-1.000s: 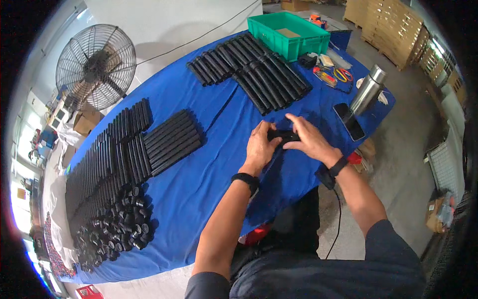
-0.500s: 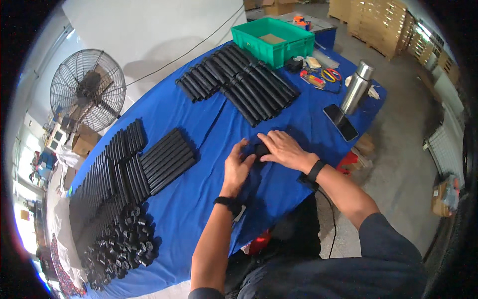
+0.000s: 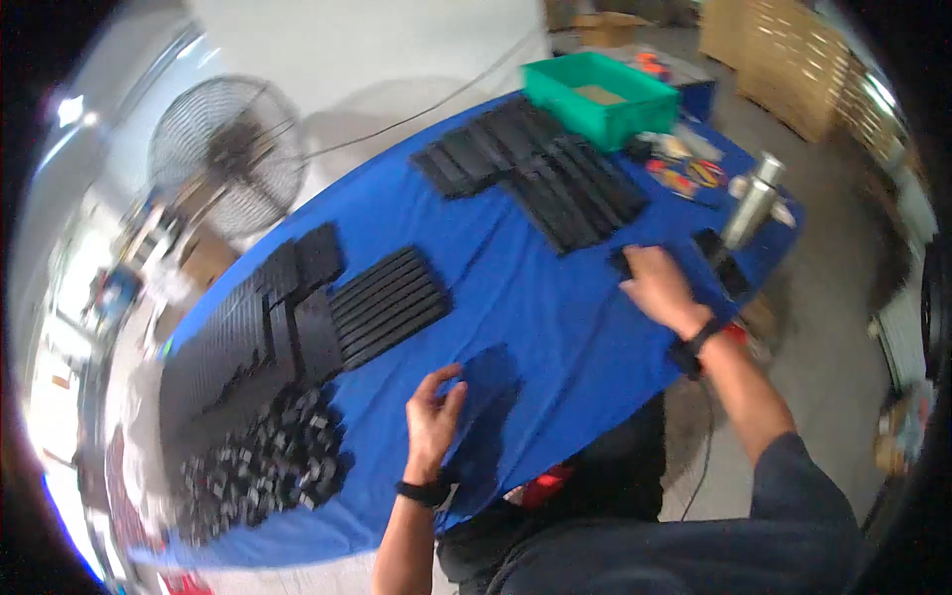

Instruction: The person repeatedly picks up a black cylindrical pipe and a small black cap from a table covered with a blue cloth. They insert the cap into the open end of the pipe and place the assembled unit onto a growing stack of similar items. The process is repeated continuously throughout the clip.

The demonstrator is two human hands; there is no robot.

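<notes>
Black part (image 3: 621, 260), small and dark, is seen just beyond the fingertips of the right hand (image 3: 656, 288), at the far edge of that hand on the blue table cover (image 3: 535, 317). Whether it is gripped or merely touched cannot be told; the view is blurred there. The right hand is laid palm down with fingers extended toward the part, and a dark wristband (image 3: 694, 347) is worn behind it.

The left hand (image 3: 432, 416) is held empty, fingers spread loosely and raised slightly above the cover, well apart from the right hand. A black watch (image 3: 424, 492) is worn on its wrist.

Beyond the left hand, a flat group of black strips (image 3: 387, 305) is laid side by side. To the left of that hand, a heap of small black pieces (image 3: 268, 461) is noted, with taller stacks of black strips (image 3: 268, 317) past it.

Beyond the right hand, further rows of long black strips (image 3: 545, 178) are spread, and a green bin (image 3: 600, 97) is placed behind them. Just right of the right hand, a metal flask (image 3: 750, 202) stands upright, with a dark flat device (image 3: 722, 263) lying near its base. A pedestal fan (image 3: 226, 159) stands past the table, far left of both hands.
</notes>
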